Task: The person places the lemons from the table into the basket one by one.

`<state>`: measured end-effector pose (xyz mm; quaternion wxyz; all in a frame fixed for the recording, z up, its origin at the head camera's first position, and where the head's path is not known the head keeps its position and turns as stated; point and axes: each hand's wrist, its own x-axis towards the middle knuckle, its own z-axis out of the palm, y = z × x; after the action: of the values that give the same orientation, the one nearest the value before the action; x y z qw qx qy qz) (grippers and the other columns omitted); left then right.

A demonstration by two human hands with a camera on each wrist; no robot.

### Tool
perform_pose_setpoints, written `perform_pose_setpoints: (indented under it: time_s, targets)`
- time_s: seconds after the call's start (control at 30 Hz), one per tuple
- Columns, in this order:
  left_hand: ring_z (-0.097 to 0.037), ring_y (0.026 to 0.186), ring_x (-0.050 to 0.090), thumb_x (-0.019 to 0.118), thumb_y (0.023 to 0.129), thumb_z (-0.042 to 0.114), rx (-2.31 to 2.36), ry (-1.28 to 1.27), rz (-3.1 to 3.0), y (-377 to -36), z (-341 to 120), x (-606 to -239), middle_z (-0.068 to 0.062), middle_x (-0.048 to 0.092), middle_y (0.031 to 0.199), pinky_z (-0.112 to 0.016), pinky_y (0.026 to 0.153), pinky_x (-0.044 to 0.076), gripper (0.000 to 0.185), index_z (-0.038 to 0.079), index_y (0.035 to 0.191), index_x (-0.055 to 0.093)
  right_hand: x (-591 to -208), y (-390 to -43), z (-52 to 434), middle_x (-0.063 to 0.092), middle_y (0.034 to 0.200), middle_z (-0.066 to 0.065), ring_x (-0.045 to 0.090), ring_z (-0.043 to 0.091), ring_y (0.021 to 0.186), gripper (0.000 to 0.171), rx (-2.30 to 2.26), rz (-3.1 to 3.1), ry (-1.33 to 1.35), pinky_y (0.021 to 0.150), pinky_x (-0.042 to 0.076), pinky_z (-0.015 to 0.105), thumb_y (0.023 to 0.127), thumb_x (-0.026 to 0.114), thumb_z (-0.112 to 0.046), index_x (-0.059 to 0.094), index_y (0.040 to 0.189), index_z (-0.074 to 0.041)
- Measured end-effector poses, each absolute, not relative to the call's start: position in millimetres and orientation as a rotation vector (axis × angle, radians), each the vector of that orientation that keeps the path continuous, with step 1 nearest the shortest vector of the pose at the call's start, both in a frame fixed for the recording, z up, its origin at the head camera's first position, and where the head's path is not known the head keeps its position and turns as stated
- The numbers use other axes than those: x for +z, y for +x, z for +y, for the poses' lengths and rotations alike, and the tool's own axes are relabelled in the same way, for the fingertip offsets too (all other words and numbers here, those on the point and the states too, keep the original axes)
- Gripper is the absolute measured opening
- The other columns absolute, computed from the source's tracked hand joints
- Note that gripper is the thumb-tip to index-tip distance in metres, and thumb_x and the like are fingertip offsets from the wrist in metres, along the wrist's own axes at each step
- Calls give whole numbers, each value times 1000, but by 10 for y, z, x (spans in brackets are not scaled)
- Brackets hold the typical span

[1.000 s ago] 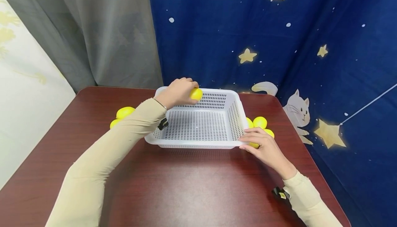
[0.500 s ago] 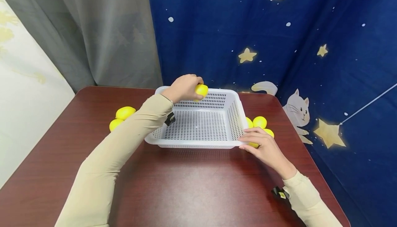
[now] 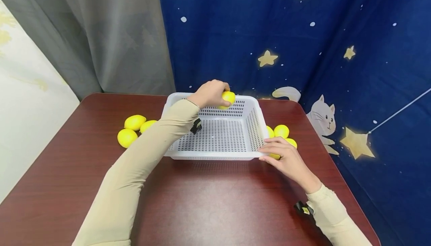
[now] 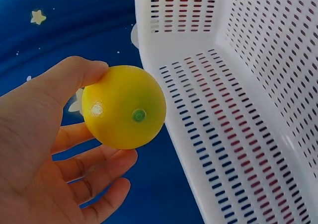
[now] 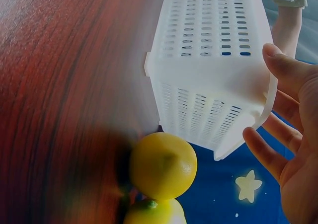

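Note:
My left hand (image 3: 211,94) holds a yellow lemon (image 3: 229,97) between thumb and fingers, over the far side of a white slotted plastic basket (image 3: 215,155). In the left wrist view the lemon (image 4: 124,110) shows its green stem end, beside the basket's rim. At the basket's near right corner, my right hand (image 3: 286,158) grips the rim, thumb at the front and fingers along the right side. The visible basket floor is bare; my left forearm hides its left part. In the right wrist view a lemon (image 5: 164,165) sits just beyond the basket's end wall.
Several lemons (image 3: 281,131) lie right of the basket, partly behind my right hand. On the left are three more lemons (image 3: 127,137), one partly covered by my sleeve. The dark red wooden table (image 3: 208,201) ends before a blue starry curtain (image 3: 229,33) and a grey curtain (image 3: 131,44).
My left hand has moved right along the basket's far side, carrying the lemon. A third lemon on the left has come out from behind the sleeve. My right hand stays put.

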<state>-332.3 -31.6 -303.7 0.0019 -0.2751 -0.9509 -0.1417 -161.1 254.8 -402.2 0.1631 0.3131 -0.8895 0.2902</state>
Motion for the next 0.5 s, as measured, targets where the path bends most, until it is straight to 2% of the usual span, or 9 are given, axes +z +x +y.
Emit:
perform_pose_setpoints:
  time_s: [0.5]
  targets:
    - [-18, 89, 58, 71, 84, 43, -445, -859, -3046, -3402, 7, -3139, -4, 67, 113, -32, 80, 50, 52, 11, 125, 63, -4029, -1618, 2564, 76, 104, -8, 60, 17, 116, 34, 849, -2540, 895, 100, 40, 9, 74, 86, -24, 78, 106, -18]
